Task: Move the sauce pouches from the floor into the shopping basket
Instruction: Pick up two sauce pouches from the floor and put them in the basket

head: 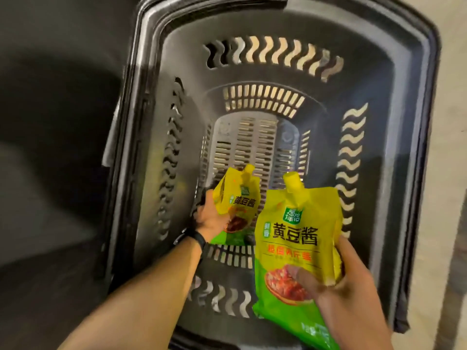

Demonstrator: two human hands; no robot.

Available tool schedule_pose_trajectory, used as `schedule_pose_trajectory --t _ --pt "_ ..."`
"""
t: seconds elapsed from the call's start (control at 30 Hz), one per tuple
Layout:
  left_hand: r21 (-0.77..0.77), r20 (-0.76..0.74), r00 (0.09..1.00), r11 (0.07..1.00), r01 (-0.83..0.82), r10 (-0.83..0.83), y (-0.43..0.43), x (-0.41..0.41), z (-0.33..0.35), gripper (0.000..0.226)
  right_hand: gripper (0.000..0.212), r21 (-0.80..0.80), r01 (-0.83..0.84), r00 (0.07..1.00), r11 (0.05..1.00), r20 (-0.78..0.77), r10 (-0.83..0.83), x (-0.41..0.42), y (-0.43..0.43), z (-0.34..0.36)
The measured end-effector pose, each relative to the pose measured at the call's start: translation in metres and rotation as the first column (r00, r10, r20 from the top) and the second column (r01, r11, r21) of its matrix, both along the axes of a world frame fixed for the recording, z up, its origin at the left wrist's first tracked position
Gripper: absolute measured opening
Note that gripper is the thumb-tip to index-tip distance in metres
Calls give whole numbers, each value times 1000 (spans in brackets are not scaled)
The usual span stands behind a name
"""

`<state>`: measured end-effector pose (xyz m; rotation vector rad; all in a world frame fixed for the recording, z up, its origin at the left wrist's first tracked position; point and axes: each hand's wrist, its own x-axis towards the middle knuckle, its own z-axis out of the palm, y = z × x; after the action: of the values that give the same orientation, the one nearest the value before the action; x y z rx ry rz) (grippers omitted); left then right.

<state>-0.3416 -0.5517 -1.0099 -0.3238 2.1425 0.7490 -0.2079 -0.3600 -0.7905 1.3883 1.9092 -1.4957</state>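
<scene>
My left hand [209, 219] is reaching down inside the shopping basket [417, 72], gripping one sauce pouch [240, 198] by its lower left edge. My fingers are wrapped round that side and the back of the hand faces up at me. The pouch is yellow with a green bottom, and its yellow spout points away from me towards the slotted bottom of the basket. It sits low between the basket walls, just ahead of my left hand. I cannot tell whether it is touching the bottom.

My right hand [348, 294] holds a second pouch [295, 236] of the same kind, higher up and closer to me. It hangs over the near end of the basket, just to the right of my left wrist. My thumb [305, 275] presses across the front, on the picture of food, and my other fingers curl behind the pouch's right edge. Its spout also points away from me, and its green bottom edge hangs down in front of the near rim. The two pouches are close together but do not look as if they touch.

A black band [194, 238] circles my left wrist. Pale floor [452, 122] shows beyond the basket on my right-hand side, and the area to the left of my left arm is in dark shadow.
</scene>
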Motion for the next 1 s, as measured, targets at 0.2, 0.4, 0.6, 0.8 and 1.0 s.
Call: schedule_pose_trajectory --t 0.2,0.4,0.6,0.8,1.0 --pt "-383 -178 851 832 402 -494 20 21 49 81 85 36 -39 997 999 66 37 -6 -6 6" --pt "-577 -81 416 383 721 -906 21 14 -5 63 65 -49 -18 1000 999 -26 17 -43 -3 -16" --pt "-451 -124 372 387 804 -920 -12 2 -39 87 51 -148 -6 995 989 -104 -9 -102 -2 -116" --pt "-446 -378 379 525 725 -845 -35 20 -39 73 48 -436 79 994 896 -37 -105 -86 -1 -177" --pt "-390 -401 356 509 767 -844 -63 30 -40 74 59 -381 48 958 923 280 66 -75 -20 -175"
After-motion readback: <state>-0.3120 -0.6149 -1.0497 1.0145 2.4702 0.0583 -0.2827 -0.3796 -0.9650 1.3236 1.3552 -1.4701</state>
